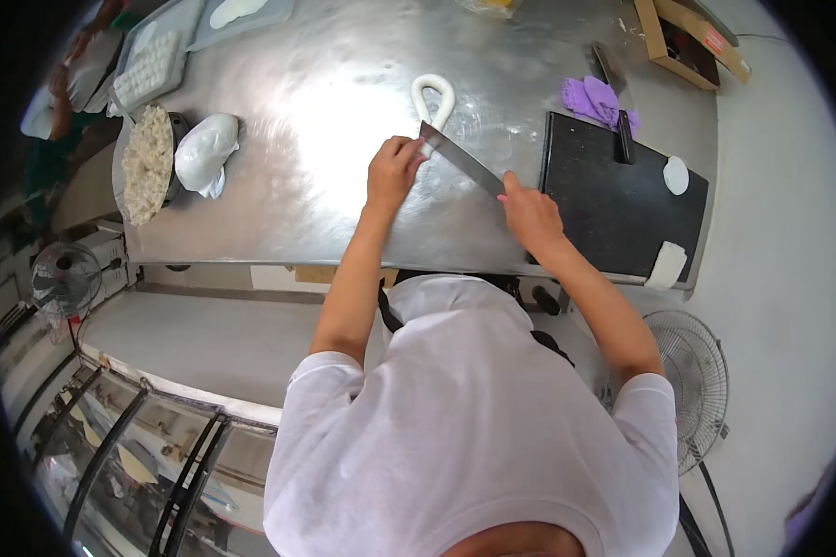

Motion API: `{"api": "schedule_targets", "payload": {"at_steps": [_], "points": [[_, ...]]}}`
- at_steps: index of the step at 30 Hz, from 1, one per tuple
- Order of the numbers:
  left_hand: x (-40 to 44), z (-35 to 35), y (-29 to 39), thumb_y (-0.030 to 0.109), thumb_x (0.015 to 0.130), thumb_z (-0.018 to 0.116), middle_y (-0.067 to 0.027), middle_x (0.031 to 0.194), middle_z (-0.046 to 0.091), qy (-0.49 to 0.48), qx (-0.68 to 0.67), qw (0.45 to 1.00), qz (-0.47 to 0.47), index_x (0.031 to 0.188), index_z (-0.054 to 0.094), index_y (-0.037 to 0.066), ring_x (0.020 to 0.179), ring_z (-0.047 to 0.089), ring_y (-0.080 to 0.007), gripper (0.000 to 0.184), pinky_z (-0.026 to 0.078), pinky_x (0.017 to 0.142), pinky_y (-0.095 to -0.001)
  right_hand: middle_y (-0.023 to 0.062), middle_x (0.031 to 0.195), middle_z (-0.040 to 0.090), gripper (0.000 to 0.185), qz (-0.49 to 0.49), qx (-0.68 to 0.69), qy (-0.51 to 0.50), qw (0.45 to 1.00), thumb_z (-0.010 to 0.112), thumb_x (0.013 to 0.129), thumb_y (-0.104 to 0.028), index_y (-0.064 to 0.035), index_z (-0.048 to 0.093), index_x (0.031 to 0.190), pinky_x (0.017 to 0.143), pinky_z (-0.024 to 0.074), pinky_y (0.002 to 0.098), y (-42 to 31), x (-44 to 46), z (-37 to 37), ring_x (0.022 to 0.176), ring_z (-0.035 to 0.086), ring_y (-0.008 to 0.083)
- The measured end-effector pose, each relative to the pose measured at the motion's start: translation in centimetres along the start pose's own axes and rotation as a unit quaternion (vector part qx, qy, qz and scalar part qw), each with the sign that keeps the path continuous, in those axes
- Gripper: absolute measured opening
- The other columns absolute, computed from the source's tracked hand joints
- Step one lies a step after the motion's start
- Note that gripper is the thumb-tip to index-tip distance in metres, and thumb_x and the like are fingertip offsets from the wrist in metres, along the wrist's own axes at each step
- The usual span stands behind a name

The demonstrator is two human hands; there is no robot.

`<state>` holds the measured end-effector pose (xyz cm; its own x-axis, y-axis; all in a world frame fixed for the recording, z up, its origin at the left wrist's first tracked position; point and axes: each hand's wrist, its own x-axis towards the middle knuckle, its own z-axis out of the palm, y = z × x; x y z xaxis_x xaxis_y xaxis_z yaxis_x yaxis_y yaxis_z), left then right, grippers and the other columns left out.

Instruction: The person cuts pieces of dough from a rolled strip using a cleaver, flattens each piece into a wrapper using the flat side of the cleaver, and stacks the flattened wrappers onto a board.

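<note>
A rope of white dough (449, 96) lies on the steel table, bent into a loop with its two ends toward me. My left hand (395, 174) has its fingers closed on the near end of that rope. A long-bladed knife (467, 161) is gripped in my right hand (532, 216). Its blade slants up to the left, and the tip crosses the dough close to my left fingertips. Whether the edge has gone into the dough I cannot make out. My fingers cover the dough's near end.
Left on the steel table (344, 102) stand a bowl of pale chopped filling (147, 167), a plastic-wrapped dough lump (206, 153) and a tray of white pieces (149, 70). To the right lie a black board (613, 213), a second knife (625, 135), a purple cloth (593, 98) and a cardboard box (683, 46).
</note>
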<state>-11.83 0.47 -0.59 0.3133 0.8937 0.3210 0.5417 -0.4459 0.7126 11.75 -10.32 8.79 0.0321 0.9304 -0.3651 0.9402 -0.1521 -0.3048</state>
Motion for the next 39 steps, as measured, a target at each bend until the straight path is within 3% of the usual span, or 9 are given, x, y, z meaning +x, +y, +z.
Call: {"api": "schedule_targets", "payload": {"at_steps": [6, 8, 12, 19, 21, 32, 34, 36, 39], "points": [[-0.1, 1.6, 0.6, 0.005, 0.084, 0.077, -0.0136, 0.099, 0.069, 0.063, 0.007, 0.997, 0.030, 0.098, 0.065, -0.001, 0.085, 0.064, -0.0344, 0.019, 0.053, 0.078, -0.0446, 0.0292, 0.088, 0.070, 0.038, 0.034, 0.080, 0.026, 0.996, 0.064, 0.099, -0.027, -0.0045, 0.049, 0.126, 0.075, 0.0530, 0.0584, -1.8, 0.7, 2.5, 0.084, 0.067, 0.0515], [0.2, 2.1, 1.1, 0.004, 0.087, 0.076, -0.0126, 0.094, 0.070, 0.055, -0.079, 0.974, -0.205, 0.099, 0.063, 0.000, 0.081, 0.064, -0.0266, 0.018, 0.052, 0.076, -0.0391, 0.0281, 0.089, 0.071, 0.038, 0.057, 0.108, 0.037, 0.992, 0.065, 0.098, -0.026, -0.0048, 0.050, 0.125, 0.076, 0.0532, 0.0581, -0.7, -0.5, 1.5, 0.088, 0.068, 0.0507], [0.9, 4.4, 6.7, 0.003, 0.091, 0.075, -0.0050, 0.088, 0.067, 0.036, -0.296, 0.918, -0.261, 0.098, 0.061, 0.003, 0.080, 0.063, -0.0144, 0.015, 0.052, 0.075, -0.0308, 0.0277, 0.103, 0.071, 0.045, 0.183, 0.290, 0.166, 0.925, 0.070, 0.097, -0.026, 0.0009, 0.052, 0.129, 0.082, 0.0546, 0.0498, 4.6, -10.1, 3.4, 0.095, 0.069, 0.0463], [2.3, 19.6, 23.6, 0.004, 0.081, 0.080, -0.0132, 0.093, 0.071, -0.496, -0.275, 0.818, 0.096, 0.112, 0.066, 0.005, 0.084, 0.071, -0.0264, 0.034, 0.056, 0.081, -0.0352, 0.0141, 0.103, 0.073, 0.038, 0.387, 0.445, 0.421, 0.689, 0.072, 0.098, -0.023, 0.0022, 0.058, 0.123, 0.083, 0.0539, 0.0369, 10.3, -25.5, 7.0, 0.093, 0.070, 0.0241], [2.5, 24.7, 25.0, 0.004, 0.077, 0.081, -0.0175, 0.107, 0.070, -0.685, 0.031, 0.703, 0.191, 0.117, 0.067, 0.008, 0.097, 0.071, -0.0352, 0.042, 0.057, 0.088, -0.0415, 0.0124, 0.103, 0.070, 0.035, 0.502, 0.487, 0.372, 0.610, 0.070, 0.099, -0.021, 0.0012, 0.060, 0.123, 0.083, 0.0519, 0.0340, 10.8, -27.9, 7.3, 0.091, 0.066, 0.0199], [3.6, 26.7, 32.6, 0.019, 0.071, 0.085, -0.0139, 0.128, 0.061, -0.704, 0.244, 0.582, 0.326, 0.122, 0.065, 0.015, 0.127, 0.055, -0.0375, 0.055, 0.051, 0.101, -0.0526, 0.0014, 0.074, 0.059, 0.030, 0.393, 0.524, 0.475, 0.587, 0.070, 0.099, -0.025, -0.0013, 0.063, 0.115, 0.050, 0.0410, 0.0272, 19.7, -29.9, 6.4, 0.055, 0.051, 0.0083], [2.0, 26.6, 33.5, 0.036, 0.074, 0.080, -0.0142, 0.135, 0.056, -0.737, 0.196, 0.596, 0.250, 0.128, 0.062, 0.016, 0.131, 0.049, -0.0366, 0.061, 0.039, 0.108, -0.0589, 0.0013, 0.073, 0.059, 0.031, 0.389, 0.531, 0.479, 0.581, 0.070, 0.099, -0.028, -0.0008, 0.063, 0.113, 0.049, 0.0409, 0.0272, 22.5, -29.5, 5.3, 0.055, 0.051, 0.0086], [-2.1, 28.0, 30.7, 0.057, 0.078, 0.073, -0.0168, 0.155, 0.041, -0.481, 0.033, 0.822, 0.303, 0.144, 0.054, 0.014, 0.147, 0.031, -0.0374, 0.081, 0.019, 0.119, -0.0650, 0.0014, 0.073, 0.059, 0.036, 0.298, 0.596, 0.536, 0.518, 0.070, 0.099, -0.034, -0.0002, 0.063, 0.111, 0.048, 0.0408, 0.0278, 26.3, -28.3, 4.9, 0.053, 0.051, 0.0090], [-2.8, 27.8, 30.1, 0.069, 0.078, 0.069, -0.0179, 0.167, 0.019, -0.492, 0.151, 0.756, 0.405, 0.153, 0.043, 0.010, 0.156, 0.011, -0.0378, 0.099, 0.005, 0.123, -0.0622, 0.0058, 0.080, 0.062, 0.046, 0.403, 0.535, 0.494, 0.554, 0.070, 0.098, -0.043, 0.0017, 0.066, 0.106, 0.055, 0.0460, 0.0315, 32.2, -25.6, 10.0, 0.058, 0.055, 0.0117]]}}
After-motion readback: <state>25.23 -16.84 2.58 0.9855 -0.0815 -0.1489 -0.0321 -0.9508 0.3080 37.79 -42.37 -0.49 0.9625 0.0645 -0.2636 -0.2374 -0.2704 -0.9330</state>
